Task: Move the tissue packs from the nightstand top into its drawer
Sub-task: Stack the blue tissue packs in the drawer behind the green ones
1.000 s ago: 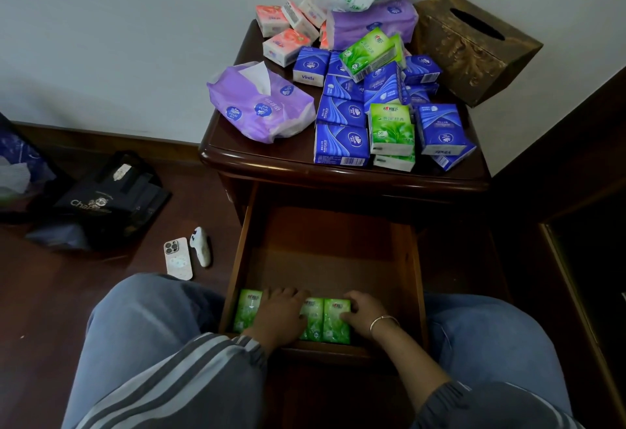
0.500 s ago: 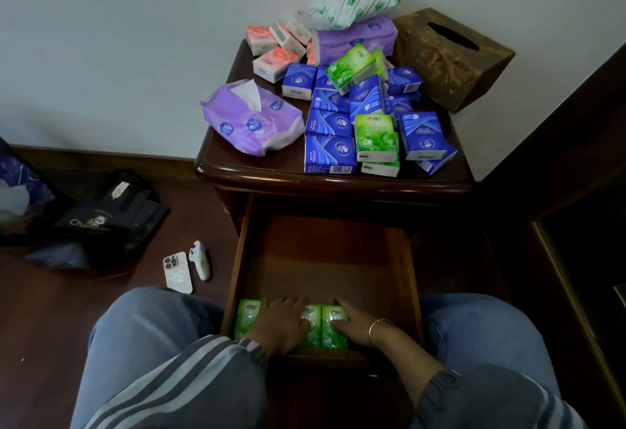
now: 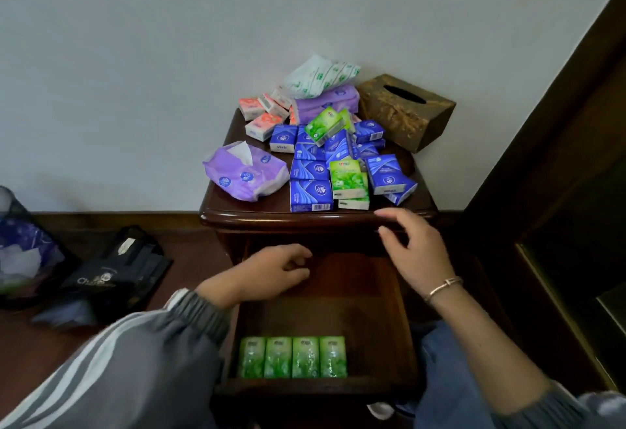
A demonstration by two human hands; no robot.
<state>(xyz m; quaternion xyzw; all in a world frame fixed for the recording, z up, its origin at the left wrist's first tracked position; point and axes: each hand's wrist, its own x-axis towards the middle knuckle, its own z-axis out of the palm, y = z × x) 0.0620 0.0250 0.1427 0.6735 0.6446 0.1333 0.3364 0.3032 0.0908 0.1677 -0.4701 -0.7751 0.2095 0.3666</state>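
Green row in drawer, heap above

Four green packs lie side by side at the near end of the drawer; blue packs and a soft purple pack sit in the heap on the tabletop. Left hand over the drawer, grip loosely curled, empty; right hand near the tabletop edge, grip wide, empty. Packs look light, squashy and film-slick; I'd pinch across the short sides.

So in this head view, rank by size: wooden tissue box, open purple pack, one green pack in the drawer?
1. wooden tissue box, largest.
2. open purple pack, close behind; nearly alike.
3. green pack in the drawer, clearly smallest, though nearest the camera.
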